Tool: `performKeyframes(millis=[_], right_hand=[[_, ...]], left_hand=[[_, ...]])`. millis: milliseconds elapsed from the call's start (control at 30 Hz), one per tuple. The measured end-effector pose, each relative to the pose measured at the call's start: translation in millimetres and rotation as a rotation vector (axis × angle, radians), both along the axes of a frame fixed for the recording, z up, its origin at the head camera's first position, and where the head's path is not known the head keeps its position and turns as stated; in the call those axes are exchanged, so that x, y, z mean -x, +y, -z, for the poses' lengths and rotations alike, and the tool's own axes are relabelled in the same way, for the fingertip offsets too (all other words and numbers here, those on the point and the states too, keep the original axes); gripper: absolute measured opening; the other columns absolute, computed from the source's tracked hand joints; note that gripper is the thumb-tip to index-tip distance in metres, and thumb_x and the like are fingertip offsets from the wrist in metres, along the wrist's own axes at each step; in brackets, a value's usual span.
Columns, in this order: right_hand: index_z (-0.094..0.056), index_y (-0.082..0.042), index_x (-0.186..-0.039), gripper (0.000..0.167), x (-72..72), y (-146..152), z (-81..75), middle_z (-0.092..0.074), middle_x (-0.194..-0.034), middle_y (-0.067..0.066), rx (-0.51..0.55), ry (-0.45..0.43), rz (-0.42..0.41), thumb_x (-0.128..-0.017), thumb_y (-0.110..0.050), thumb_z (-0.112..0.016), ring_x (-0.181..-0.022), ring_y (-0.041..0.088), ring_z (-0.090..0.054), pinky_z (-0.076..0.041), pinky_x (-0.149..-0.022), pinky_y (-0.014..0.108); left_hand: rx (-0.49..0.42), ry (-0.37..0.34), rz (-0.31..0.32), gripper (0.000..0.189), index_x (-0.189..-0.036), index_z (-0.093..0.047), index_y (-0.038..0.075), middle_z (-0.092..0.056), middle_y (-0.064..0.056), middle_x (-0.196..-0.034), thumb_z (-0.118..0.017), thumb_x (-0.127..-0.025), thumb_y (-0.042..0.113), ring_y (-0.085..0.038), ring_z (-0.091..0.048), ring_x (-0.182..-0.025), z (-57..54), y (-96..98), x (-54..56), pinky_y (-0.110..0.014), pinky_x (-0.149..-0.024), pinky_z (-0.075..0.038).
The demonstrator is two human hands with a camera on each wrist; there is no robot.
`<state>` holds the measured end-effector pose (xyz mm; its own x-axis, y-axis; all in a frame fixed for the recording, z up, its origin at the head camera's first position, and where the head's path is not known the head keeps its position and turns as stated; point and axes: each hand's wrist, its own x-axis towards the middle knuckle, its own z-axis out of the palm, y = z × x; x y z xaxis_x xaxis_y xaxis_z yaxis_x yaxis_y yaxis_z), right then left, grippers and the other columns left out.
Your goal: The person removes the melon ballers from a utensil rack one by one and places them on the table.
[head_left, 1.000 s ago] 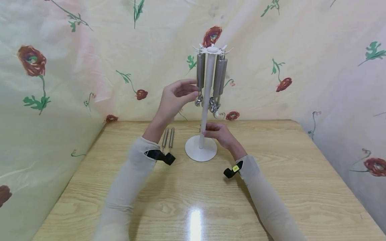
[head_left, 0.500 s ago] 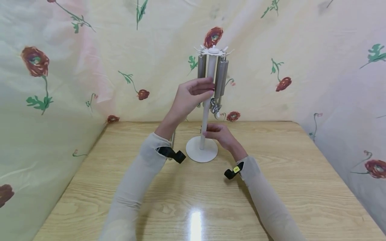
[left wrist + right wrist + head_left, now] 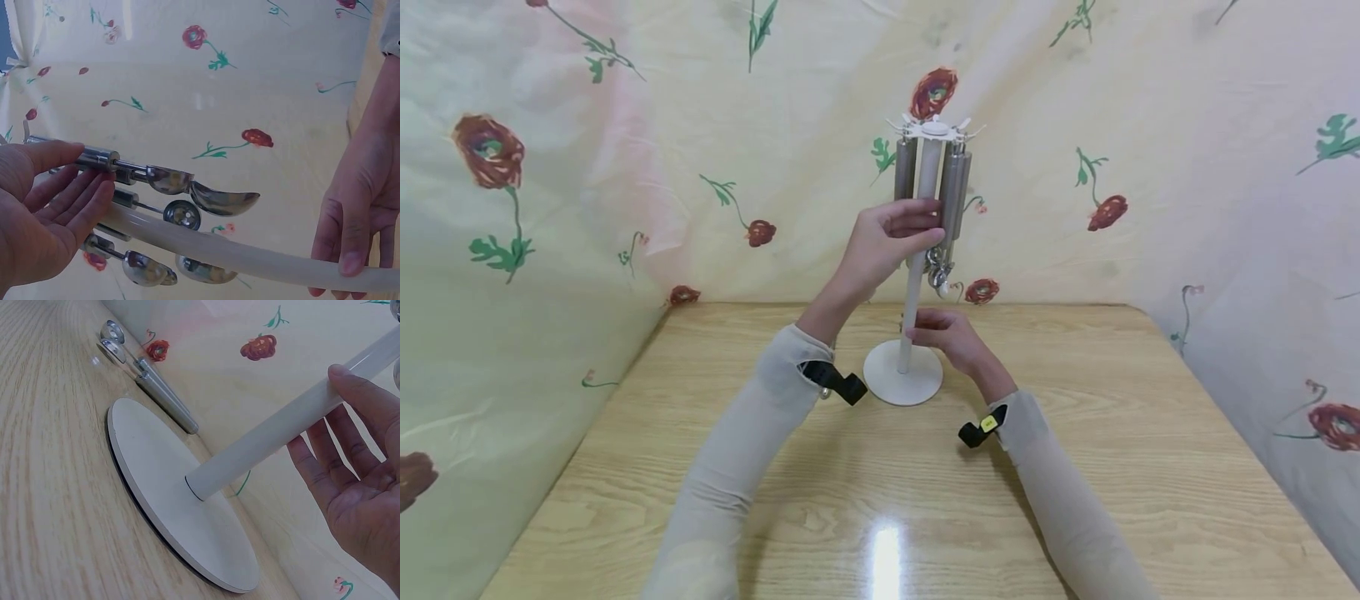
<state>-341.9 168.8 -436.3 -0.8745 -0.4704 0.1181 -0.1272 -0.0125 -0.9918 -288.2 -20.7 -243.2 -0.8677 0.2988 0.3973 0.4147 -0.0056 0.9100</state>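
Observation:
A white utensil stand with a round base (image 3: 902, 383) stands upright on the table. Steel spoons (image 3: 953, 183) with thick cylindrical handles hang from the hooks around its top. High on the stand, my left hand (image 3: 883, 237) has its thumb and fingers around the handle of a hanging steel spoon (image 3: 107, 160). The bowls of neighbouring spoons (image 3: 182, 214) hang close below the fingers. Lower down, my right hand (image 3: 953, 337) grips the white pole (image 3: 269, 440) between thumb and fingers, a little above the base.
Two more steel spoons (image 3: 165, 403) lie on the wooden table (image 3: 1037, 500) to the left of the base; my left forearm hides most of them in the head view. Flowered cloth (image 3: 820, 100) hangs behind the stand and along both sides.
My left hand has moved right, from the stand's left-hand spoons across the front of the pole toward those on the right. The right hand keeps its grip on the pole.

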Motion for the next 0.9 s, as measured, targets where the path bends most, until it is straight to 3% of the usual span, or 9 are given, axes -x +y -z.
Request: performKeyframes(millis=[300,467,600,733,900], right_hand=[[-0.058,0.012,-0.133,0.041,13.2,4,2.2,-0.075,-0.108,-0.004,-0.025,0.005,-0.010,-0.098,-0.007,-0.067,-0.105,0.014,-0.071,-0.060,-0.095,0.029],[-0.057,0.011,-0.134,0.041,18.4,4,3.6,-0.075,-0.108,-0.005,-0.023,-0.002,-0.023,-0.098,-0.005,-0.066,-0.106,0.013,-0.071,-0.060,-0.096,0.030],[-0.057,0.011,-0.135,0.042,21.3,3,3.3,-0.074,-0.113,0.000,-0.023,-0.010,-0.023,-0.098,-0.005,-0.067,-0.107,0.014,-0.071,-0.059,-0.098,0.030],[-0.057,0.011,-0.135,0.042,23.3,4,2.6,-0.072,-0.122,0.014,-0.021,-0.014,-0.016,-0.098,-0.005,-0.067,-0.107,0.013,-0.070,-0.059,-0.099,0.030],[-0.057,0.012,-0.135,0.042,24.8,4,1.9,-0.073,-0.117,0.007,-0.016,-0.020,-0.012,-0.098,-0.004,-0.067,-0.106,0.013,-0.071,-0.060,-0.097,0.030]], left_hand=[[0.013,0.054,-0.079,0.038,-0.128,-0.068,0.003,-0.074,-0.016,-0.115,-0.077,-0.092,0.012,-0.021,-0.072,-0.099,3.6,9.6,5.7,-0.031,-0.092,-0.061],[0.014,0.039,-0.108,0.038,-0.127,-0.070,0.004,-0.075,-0.014,-0.116,-0.078,-0.091,0.014,-0.021,-0.072,-0.100,4.7,12.5,8.6,-0.032,-0.090,-0.061],[0.014,0.047,-0.116,0.038,-0.126,-0.070,0.003,-0.075,-0.015,-0.115,-0.078,-0.091,0.013,-0.021,-0.072,-0.099,4.1,12.1,11.1,-0.032,-0.090,-0.061],[0.014,0.055,-0.109,0.037,-0.125,-0.070,0.002,-0.075,-0.016,-0.114,-0.078,-0.091,0.012,-0.021,-0.072,-0.098,2.5,12.4,13.7,-0.031,-0.089,-0.061],[0.008,0.045,-0.091,0.036,-0.124,-0.072,0.003,-0.075,-0.014,-0.116,-0.079,-0.090,0.012,-0.020,-0.073,-0.097,-0.9,14.2,15.4,-0.030,-0.087,-0.062]])
